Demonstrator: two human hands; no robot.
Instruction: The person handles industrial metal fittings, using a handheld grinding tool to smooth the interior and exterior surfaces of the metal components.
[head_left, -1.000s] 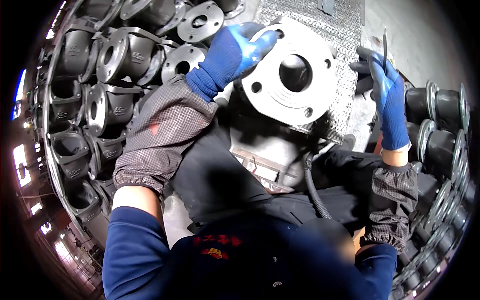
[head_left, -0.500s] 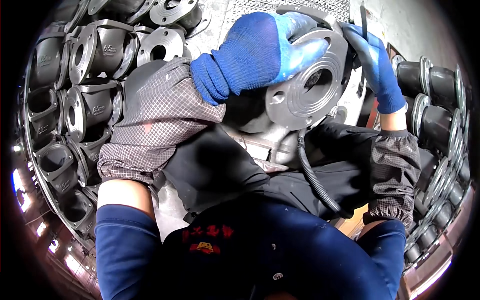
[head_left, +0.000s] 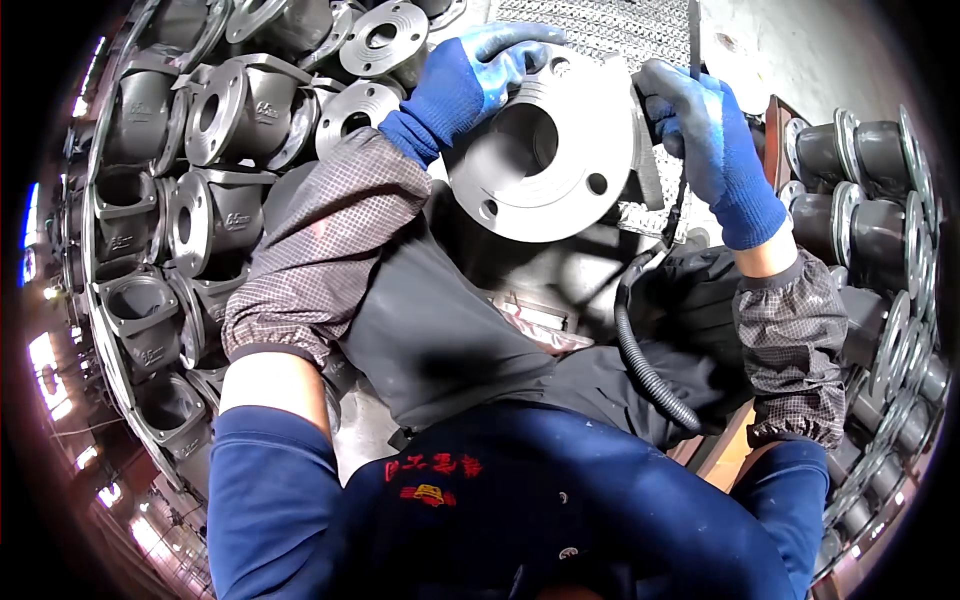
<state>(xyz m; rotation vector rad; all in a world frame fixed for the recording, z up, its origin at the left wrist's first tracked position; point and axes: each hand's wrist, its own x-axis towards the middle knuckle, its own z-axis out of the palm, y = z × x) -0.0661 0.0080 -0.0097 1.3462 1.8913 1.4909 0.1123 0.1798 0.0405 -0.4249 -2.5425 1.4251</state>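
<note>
A grey cast-metal valve body with a round bolt-hole flange [head_left: 545, 150] is held up in front of me, its flange facing the camera. My left hand [head_left: 465, 80], in a blue glove, grips the flange's upper left rim. My right hand [head_left: 700, 130], also blue-gloved, is closed around a slim dark tool [head_left: 693, 40] at the casting's right edge. A black ribbed hose [head_left: 640, 350] runs down from that tool across my dark apron. Patterned sleeve covers sit over both forearms.
Stacks of similar grey flanged castings [head_left: 215, 130] fill the left side and top. More darker flanged castings [head_left: 870, 220] line the right edge. A perforated metal grate [head_left: 610, 25] lies behind the held casting. A wooden edge [head_left: 725, 455] shows at lower right.
The casting has turned and dropped a little, its flange now facing me more squarely. My left hand slid off the flange face to its upper left rim. My right hand stayed at the right edge.
</note>
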